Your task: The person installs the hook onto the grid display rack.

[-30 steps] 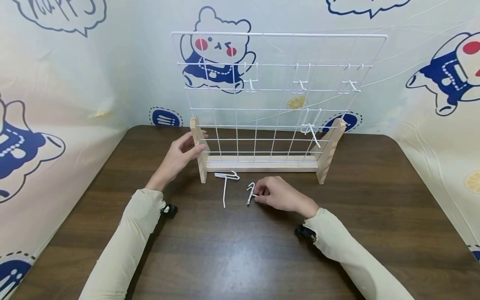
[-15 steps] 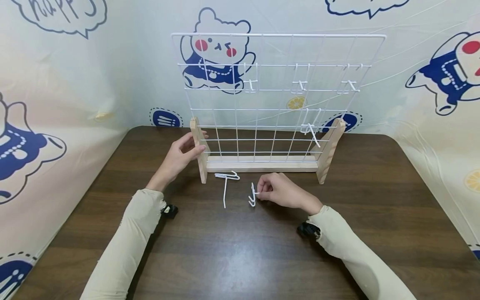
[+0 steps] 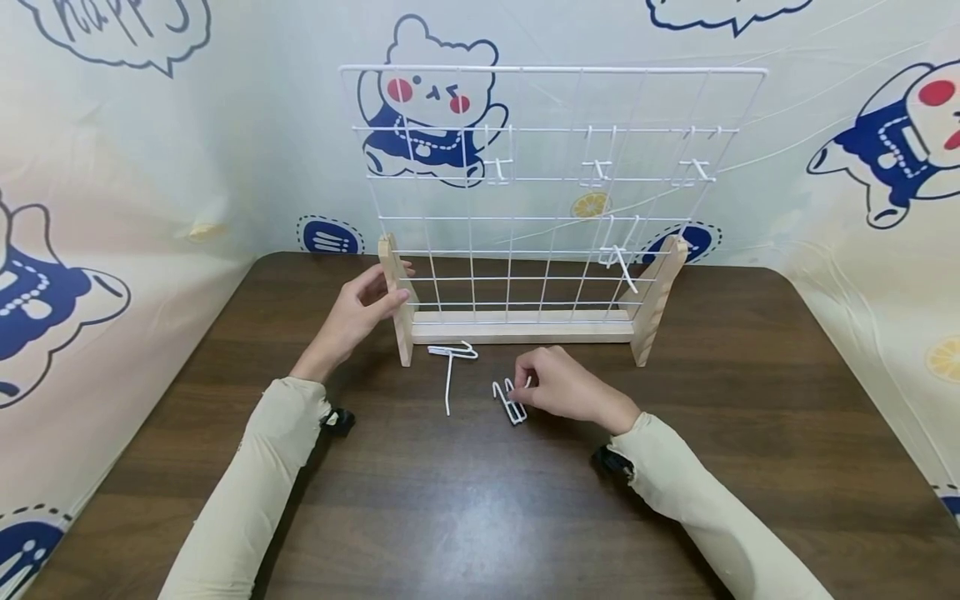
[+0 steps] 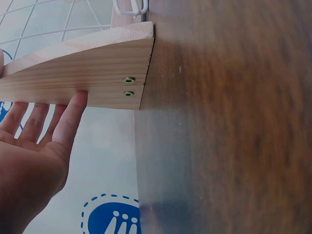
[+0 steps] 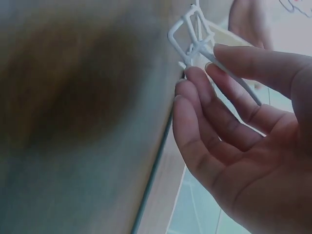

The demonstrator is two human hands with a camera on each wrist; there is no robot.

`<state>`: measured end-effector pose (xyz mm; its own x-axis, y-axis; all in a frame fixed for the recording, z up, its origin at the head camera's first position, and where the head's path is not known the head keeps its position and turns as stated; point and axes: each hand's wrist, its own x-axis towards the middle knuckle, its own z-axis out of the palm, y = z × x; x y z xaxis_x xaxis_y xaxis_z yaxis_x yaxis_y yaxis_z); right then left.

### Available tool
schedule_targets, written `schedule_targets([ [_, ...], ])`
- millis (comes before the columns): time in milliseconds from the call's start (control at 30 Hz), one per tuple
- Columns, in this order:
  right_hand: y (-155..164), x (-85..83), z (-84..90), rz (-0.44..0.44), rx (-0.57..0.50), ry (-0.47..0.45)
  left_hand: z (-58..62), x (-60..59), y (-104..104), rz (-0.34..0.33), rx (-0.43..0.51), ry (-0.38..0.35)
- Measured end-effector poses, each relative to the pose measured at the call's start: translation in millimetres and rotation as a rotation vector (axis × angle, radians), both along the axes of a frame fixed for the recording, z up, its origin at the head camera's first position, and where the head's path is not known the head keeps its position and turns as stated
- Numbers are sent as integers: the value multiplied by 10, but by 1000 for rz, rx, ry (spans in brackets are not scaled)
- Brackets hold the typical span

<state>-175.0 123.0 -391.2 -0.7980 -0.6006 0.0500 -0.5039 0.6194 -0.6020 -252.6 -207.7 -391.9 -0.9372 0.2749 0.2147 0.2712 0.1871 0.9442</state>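
Tilted further over since a moment ago, the white wire hook (image 3: pixel 509 398) now leans with its looped end low toward the desk (image 3: pixel 480 500), just in front of the grid rack (image 3: pixel 551 192). The right hand (image 3: pixel 558 387) pinches its stem between thumb and fingertips (image 5: pixel 195 78), a narrow grip that seems meant to turn it for hanging. A second hook (image 3: pixel 452 367) lies left of it, nearer the rack's wooden foot (image 3: pixel 397 304). The left hand (image 3: pixel 356 312) rests straight-fingered against that foot, apparently steadying the rack.
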Motion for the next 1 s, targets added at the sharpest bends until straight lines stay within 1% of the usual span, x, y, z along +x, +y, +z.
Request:
schedule_targets([
  [133,-58,51,-14,9,5,15,-6,0,-5,0,7,6],
  [267,-74,83,-19,-5,14,5,-6,-2,-3,-6,2,12],
  [500,-81,106,-28,-62,76,-67,-1,-6,2,-8,-10,10],
  [633,-99,117,-18,-71,96,-100,-4,-8,-7,-2,-14,8],
  [733,-102,123,-11,-49,104,-94,-9,-12,-12,3,-19,7],
  [833,-88,126,-4,-9,102,-72,-8,-15,-9,7,-24,3],
  [1000,-48,125,17,59,57,-62,-5,-12,-5,4,-16,-3],
])
